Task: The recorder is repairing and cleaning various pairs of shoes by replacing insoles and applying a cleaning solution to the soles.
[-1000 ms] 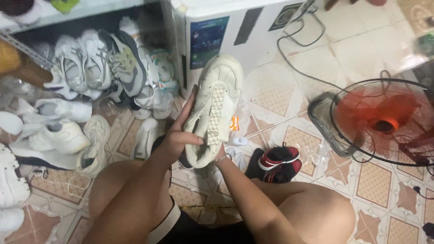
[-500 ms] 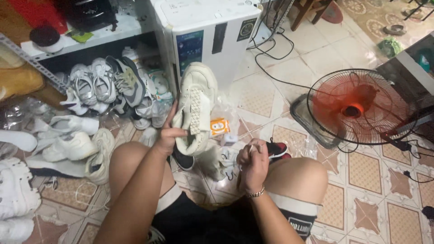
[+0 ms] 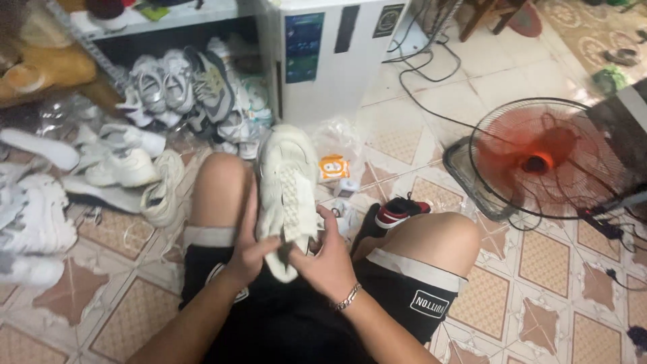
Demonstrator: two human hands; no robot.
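cream shoe [image 3: 286, 185] held up over lap, between knees | left hand [image 3: 253, 253] wrapped round heel end, fingers clamped on it | right hand [image 3: 327, 259] gripping same end, fingers curled | fan [image 3: 546, 158] off right | shoe pile [image 3: 182, 87] by white box [image 3: 330, 54]

Both forearms converge between the raised knees, left hand [image 3: 251, 251] and right hand [image 3: 328, 259] curled shut, fingers bent.

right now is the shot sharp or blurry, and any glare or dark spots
Head view: soft all over, with the pale sneaker and both hands, left hand and right hand, slightly smeared; the red floor fan blades blur into a disc; dim under the shelf; no harsh glare; the white appliance is brightest.
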